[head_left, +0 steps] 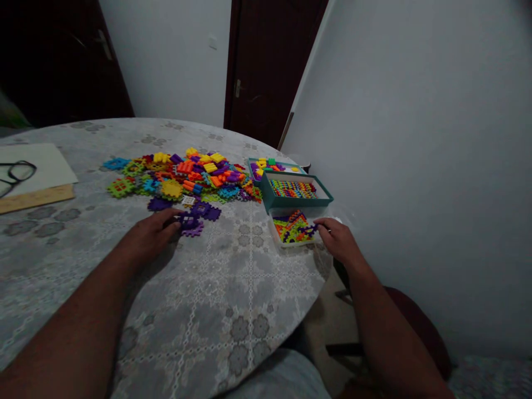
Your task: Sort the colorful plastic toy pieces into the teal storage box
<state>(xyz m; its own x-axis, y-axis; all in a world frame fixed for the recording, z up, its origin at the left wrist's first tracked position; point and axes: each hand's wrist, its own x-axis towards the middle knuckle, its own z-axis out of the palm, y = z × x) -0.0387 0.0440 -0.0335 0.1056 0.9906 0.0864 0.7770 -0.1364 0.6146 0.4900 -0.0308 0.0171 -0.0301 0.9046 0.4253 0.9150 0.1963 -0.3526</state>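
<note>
My left hand point(155, 233) pinches a dark purple toothed plastic building piece point(189, 220) just above the tablecloth. Under and beside it lie more purple pieces point(203, 209) and a small white one point(188, 200). Over at the right, my right hand point(337, 239) has its fingertips closed on another purple building piece point(310, 229), held over the rim of a clear plastic tub point(286, 244). Inside that tub are green, orange and purple flat pieces point(291, 226). Beyond my left hand spreads a heap of colourful toothed plates and blocks point(195, 174).
A teal box point(297, 203) with rows of small coloured pieces stands behind the tub, and a shallower tray point(274, 166) of blocks behind that. At the far left a white board point(33, 160) carries black cables point(19, 170). The round table edge point(310, 302) curves near a stool point(415, 321).
</note>
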